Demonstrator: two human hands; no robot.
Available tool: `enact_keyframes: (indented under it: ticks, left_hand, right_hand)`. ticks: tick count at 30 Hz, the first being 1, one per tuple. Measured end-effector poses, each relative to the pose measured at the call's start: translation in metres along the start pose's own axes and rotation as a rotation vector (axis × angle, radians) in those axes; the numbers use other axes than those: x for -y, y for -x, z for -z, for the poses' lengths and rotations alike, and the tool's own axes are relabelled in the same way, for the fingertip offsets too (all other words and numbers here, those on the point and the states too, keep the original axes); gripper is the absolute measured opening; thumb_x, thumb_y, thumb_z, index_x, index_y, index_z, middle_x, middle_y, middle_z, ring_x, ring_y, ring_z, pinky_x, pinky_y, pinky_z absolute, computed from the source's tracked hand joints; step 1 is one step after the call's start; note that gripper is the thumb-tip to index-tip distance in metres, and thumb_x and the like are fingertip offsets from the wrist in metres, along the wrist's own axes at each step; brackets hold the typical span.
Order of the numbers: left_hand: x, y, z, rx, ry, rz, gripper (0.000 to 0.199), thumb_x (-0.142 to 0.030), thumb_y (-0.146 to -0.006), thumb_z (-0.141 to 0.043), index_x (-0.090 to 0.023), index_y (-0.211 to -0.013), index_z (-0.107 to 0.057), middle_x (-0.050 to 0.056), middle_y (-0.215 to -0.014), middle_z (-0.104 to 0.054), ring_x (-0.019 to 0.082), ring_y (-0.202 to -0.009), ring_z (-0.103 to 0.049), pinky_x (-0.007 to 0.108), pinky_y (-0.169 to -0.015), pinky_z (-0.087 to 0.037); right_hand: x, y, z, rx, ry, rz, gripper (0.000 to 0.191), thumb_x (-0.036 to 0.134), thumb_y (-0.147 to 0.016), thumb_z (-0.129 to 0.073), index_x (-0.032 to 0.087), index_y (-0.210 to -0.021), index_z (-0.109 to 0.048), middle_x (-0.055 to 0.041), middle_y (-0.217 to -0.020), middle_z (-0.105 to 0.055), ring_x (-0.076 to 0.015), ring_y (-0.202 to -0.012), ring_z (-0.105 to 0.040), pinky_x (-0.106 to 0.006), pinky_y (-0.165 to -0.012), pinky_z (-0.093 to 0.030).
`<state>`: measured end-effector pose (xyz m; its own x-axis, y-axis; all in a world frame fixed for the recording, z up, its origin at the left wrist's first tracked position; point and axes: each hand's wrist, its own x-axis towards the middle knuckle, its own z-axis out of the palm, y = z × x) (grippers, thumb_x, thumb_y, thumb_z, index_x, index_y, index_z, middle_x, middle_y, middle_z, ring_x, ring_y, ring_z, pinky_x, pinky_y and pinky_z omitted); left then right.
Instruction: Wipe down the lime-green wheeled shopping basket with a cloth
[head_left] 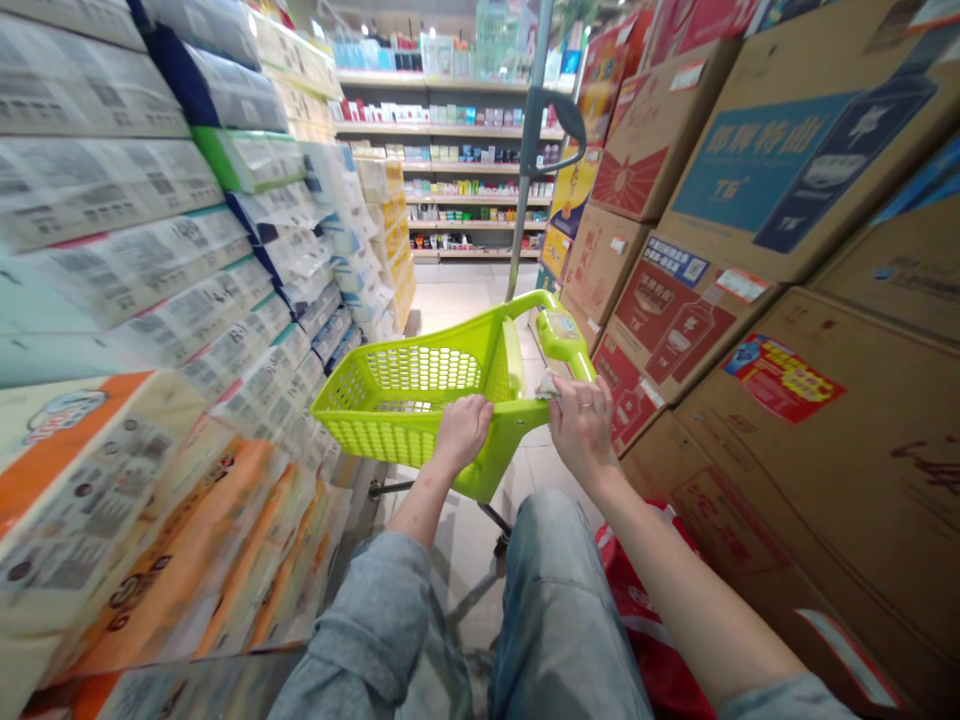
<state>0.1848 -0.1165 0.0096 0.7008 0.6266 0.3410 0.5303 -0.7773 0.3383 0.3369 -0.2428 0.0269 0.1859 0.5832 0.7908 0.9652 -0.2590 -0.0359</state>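
Note:
A lime-green plastic shopping cart [405, 425] stands turned sideways in front of me, its basket pointing left. My left hand [463, 432] is closed over the near top rim of the basket. At the right end, my right hand [583, 428] grips the near corner of the cart's handle [562, 335]; a ring shows on one finger. A small whitish crumpled piece [549, 384], perhaps tissue, pokes out beside the right thumb. Through the perforated wall, no goods can be made out in the basket.
Stacked paper packs [112, 190] line the left side, with orange-and-cream packs [172, 530] lower down. Cardboard cartons [750, 180] rise on the right, near a red bag [649, 600]. A grey pole [523, 190] stands beyond the cart, before stocked shelves [465, 130]. Pale tiles [450, 295] cover the floor.

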Motion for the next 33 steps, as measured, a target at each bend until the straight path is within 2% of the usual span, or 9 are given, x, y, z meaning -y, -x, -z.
enact_keyframes:
  ticks: [3, 7, 12, 16, 20, 23, 26, 30, 33]
  left_hand:
    - [0.002, 0.001, 0.000, -0.012, 0.054, -0.021, 0.037, -0.034, -0.094, -0.023, -0.019, -0.097, -0.057, 0.004, -0.092, -0.060, 0.017, -0.092, -0.052, 0.030, -0.082, -0.035]
    - [0.006, 0.004, 0.002, -0.024, 0.099, -0.065, 0.038, -0.035, -0.094, -0.023, -0.019, -0.106, -0.056, 0.004, -0.097, -0.061, 0.017, -0.095, -0.052, 0.030, -0.084, -0.035]
    - [0.010, 0.006, 0.000, -0.017, 0.091, -0.067, 0.038, -0.034, -0.094, -0.025, -0.019, -0.107, -0.056, 0.005, -0.099, -0.062, 0.017, -0.097, -0.053, 0.031, -0.085, -0.036]
    - [0.012, 0.008, 0.002, -0.002, 0.102, -0.066, 0.038, -0.035, -0.094, -0.025, -0.019, -0.107, -0.056, 0.005, -0.099, -0.062, 0.018, -0.097, -0.053, 0.031, -0.086, -0.037]
    - [0.012, 0.011, 0.005, -0.024, 0.151, -0.078, 0.036, -0.035, -0.093, -0.027, -0.019, -0.109, -0.055, 0.005, -0.102, -0.062, 0.017, -0.099, -0.053, 0.030, -0.088, -0.037]
    - [0.011, 0.013, 0.007, -0.038, 0.159, -0.064, 0.035, -0.035, -0.093, -0.027, -0.019, -0.109, -0.054, 0.005, -0.105, -0.062, 0.017, -0.101, -0.053, 0.031, -0.090, -0.036]
    - [0.013, 0.015, 0.008, -0.025, 0.130, -0.073, 0.035, -0.035, -0.094, -0.025, -0.019, -0.106, -0.055, 0.005, -0.102, -0.062, 0.017, -0.099, -0.053, 0.031, -0.089, -0.036]
    - [0.030, 0.023, 0.009, -0.040, 0.028, -0.106, 0.034, -0.034, -0.094, -0.026, -0.020, -0.109, -0.053, 0.005, -0.105, -0.060, 0.017, -0.102, -0.050, 0.032, -0.093, -0.033]
    - [0.044, 0.030, 0.009, -0.068, -0.068, -0.060, 0.034, -0.034, -0.094, -0.027, -0.020, -0.113, -0.051, 0.006, -0.106, -0.059, 0.019, -0.103, -0.048, 0.033, -0.094, -0.031]
  right_hand:
    - [0.004, 0.006, -0.011, -0.036, 0.008, 0.022, 0.031, 0.024, -0.087, -0.044, 0.021, -0.115, -0.056, -0.0105, -0.107, -0.056, -0.0238, -0.113, -0.040, -0.048, -0.102, -0.026]
    - [0.004, 0.019, -0.019, -0.049, 0.025, 0.132, 0.033, 0.023, -0.085, -0.049, 0.026, -0.117, -0.056, -0.0092, -0.116, -0.053, -0.0237, -0.123, -0.034, -0.046, -0.105, -0.024]
    - [0.000, 0.035, -0.025, 0.040, 0.037, 0.214, 0.040, 0.020, -0.085, -0.051, 0.036, -0.122, -0.053, -0.0035, -0.121, -0.055, -0.0210, -0.123, -0.038, -0.043, -0.106, -0.021]
    - [0.003, 0.037, -0.023, 0.077, 0.004, 0.287, 0.043, 0.021, -0.086, -0.051, 0.040, -0.125, -0.050, -0.0009, -0.125, -0.054, -0.0195, -0.122, -0.039, -0.041, -0.105, -0.022]
    - [0.014, 0.020, -0.010, 0.112, 0.006, 0.300, 0.044, 0.021, -0.088, -0.048, 0.035, -0.129, -0.046, -0.0041, -0.122, -0.055, -0.0205, -0.118, -0.039, -0.039, -0.101, -0.022]
    - [0.027, 0.002, -0.001, 0.181, 0.026, 0.251, 0.038, 0.025, -0.089, -0.044, 0.027, -0.127, -0.050, -0.0084, -0.103, -0.061, -0.0213, -0.101, -0.047, -0.038, -0.091, -0.028]
    - [0.038, -0.018, 0.002, 0.268, 0.073, 0.169, 0.032, 0.028, -0.091, -0.038, 0.015, -0.110, -0.060, -0.0114, -0.087, -0.061, -0.0213, -0.084, -0.049, -0.035, -0.078, -0.030]
    - [0.042, -0.031, 0.001, 0.367, 0.099, 0.124, 0.035, 0.026, -0.092, -0.031, 0.013, -0.088, -0.064, -0.0124, -0.079, -0.059, -0.0210, -0.077, -0.048, -0.033, -0.072, -0.029]
    - [0.042, -0.021, -0.002, 0.299, 0.110, 0.177, 0.032, 0.027, -0.091, -0.033, 0.015, -0.102, -0.060, -0.0111, -0.084, -0.059, -0.0221, -0.082, -0.047, -0.036, -0.075, -0.030]
